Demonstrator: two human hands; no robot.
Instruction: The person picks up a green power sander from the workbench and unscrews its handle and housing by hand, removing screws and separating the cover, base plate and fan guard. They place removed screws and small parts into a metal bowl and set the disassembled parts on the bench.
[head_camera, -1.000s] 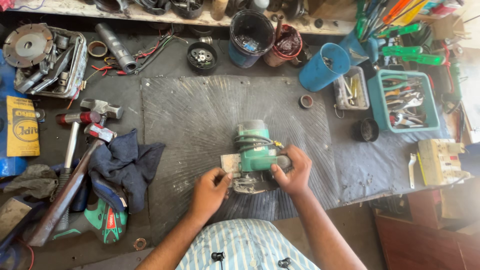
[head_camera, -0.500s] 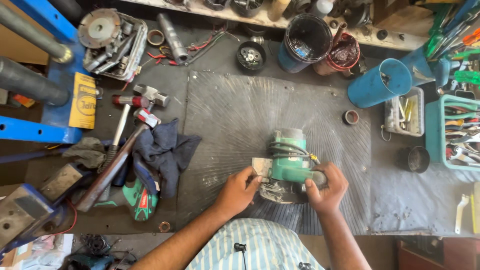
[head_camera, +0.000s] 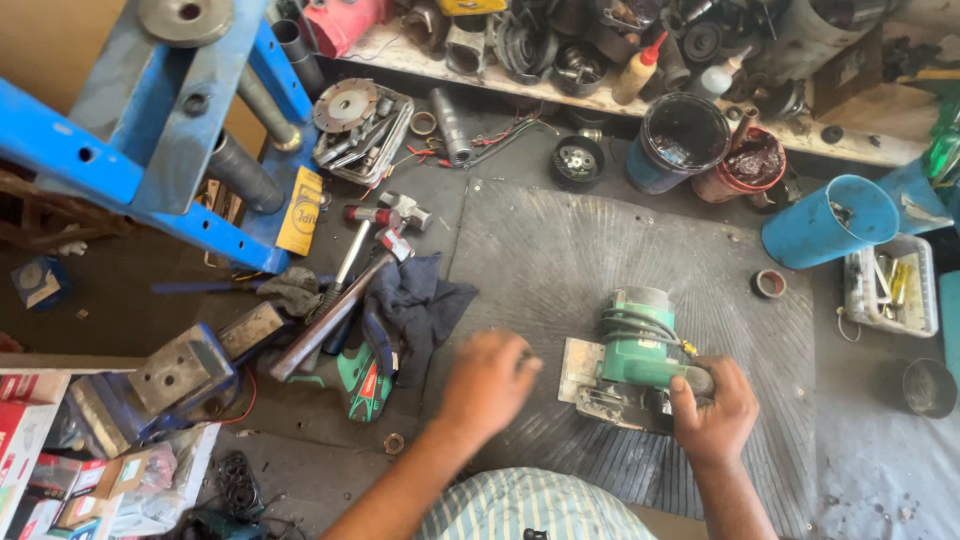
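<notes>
A green electric cutter tool (head_camera: 635, 350) with a grey metal base plate lies on a ribbed dark rubber mat (head_camera: 560, 260). My right hand (head_camera: 712, 412) grips the tool's handle at its near right end. My left hand (head_camera: 488, 384) is blurred, off the tool, hovering over the mat to its left with fingers loosely curled and nothing in it. A dark blue rag (head_camera: 420, 300) and a green tool (head_camera: 362, 378) lie just left of that hand.
Hammers (head_camera: 370, 235) and a metal bar lie left of the mat. A blue steel frame (head_camera: 140, 150) stands far left, a vise (head_camera: 185, 370) below it. Blue cups (head_camera: 825, 222), dark pots (head_camera: 680, 140), parts trays (head_camera: 890, 285) and a cluttered shelf line the back and right.
My left hand has let go of the green tool and moved left over the mat. The view has swung left, showing the blue frame and vise.
</notes>
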